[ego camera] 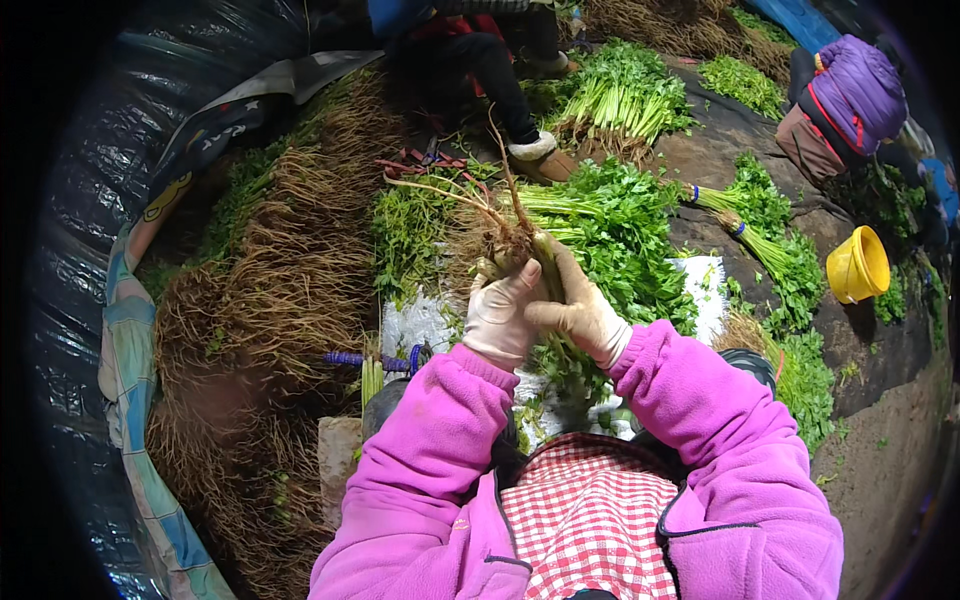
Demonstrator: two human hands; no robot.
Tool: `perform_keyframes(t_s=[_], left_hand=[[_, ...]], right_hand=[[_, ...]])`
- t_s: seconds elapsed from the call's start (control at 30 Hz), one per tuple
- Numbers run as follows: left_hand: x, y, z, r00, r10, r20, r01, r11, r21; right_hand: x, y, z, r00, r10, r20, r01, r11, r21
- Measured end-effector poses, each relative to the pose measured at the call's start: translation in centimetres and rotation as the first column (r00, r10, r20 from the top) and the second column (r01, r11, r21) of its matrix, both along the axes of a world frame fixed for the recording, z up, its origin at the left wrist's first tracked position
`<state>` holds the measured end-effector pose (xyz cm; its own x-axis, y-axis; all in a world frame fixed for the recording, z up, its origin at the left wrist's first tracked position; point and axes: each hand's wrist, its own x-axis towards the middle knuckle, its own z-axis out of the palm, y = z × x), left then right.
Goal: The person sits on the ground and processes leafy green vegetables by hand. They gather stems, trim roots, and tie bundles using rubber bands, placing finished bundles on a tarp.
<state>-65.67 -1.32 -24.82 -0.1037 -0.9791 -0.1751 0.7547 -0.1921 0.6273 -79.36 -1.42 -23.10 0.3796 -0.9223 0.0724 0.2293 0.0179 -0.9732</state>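
Note:
My gloved left hand [499,311] grips a small bunch of celery plants [512,244] just below the roots. From the other side my gloved right hand [576,300] closes around the stalks of the same bunch. Its brown roots point up and away from me, and the leaves [574,375] hang down between my forearms, partly hidden. Just beyond my hands, a heap of loose celery [615,232] lies with its leaves to the right. White sheeting [420,330] shows beneath the heap.
A long pile of celery with outward roots [300,255] fills the left side. Tied celery bundles [765,247] and a yellow bucket [859,266] are at right. A person's boot [544,157] stands close ahead; another person in a purple jacket [859,94] is at upper right.

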Motion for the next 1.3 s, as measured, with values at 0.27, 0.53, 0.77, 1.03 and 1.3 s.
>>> perform_keyframes(t_s=[0.27,0.53,0.77,1.03,1.3], left_hand=[[-0.4,1.6,1.8,0.970,-0.243,-0.023,0.239,0.963,-0.126],[0.0,0.3,1.9,0.958,-0.286,-0.034,0.270,0.933,-0.238],[-2.0,2.5,-0.1,0.557,-0.540,0.631,0.740,0.667,-0.084],[0.3,3.4,2.8,0.535,-0.724,0.436,0.769,0.631,0.104],[-8.4,8.6,1.5,0.819,-0.429,0.382,0.451,0.892,0.034]], right_hand=[[-0.8,-0.6,0.3,0.969,-0.060,-0.239,0.056,0.998,-0.023],[-2.0,-1.6,0.9,0.996,-0.057,0.070,0.046,0.988,0.146],[-8.5,-4.9,2.4,0.716,-0.019,0.698,-0.190,0.957,0.221],[-12.3,-7.0,1.9,0.594,-0.085,0.800,-0.125,0.973,0.196],[-10.2,-7.1,1.6,0.471,-0.151,0.869,-0.161,0.954,0.253]])
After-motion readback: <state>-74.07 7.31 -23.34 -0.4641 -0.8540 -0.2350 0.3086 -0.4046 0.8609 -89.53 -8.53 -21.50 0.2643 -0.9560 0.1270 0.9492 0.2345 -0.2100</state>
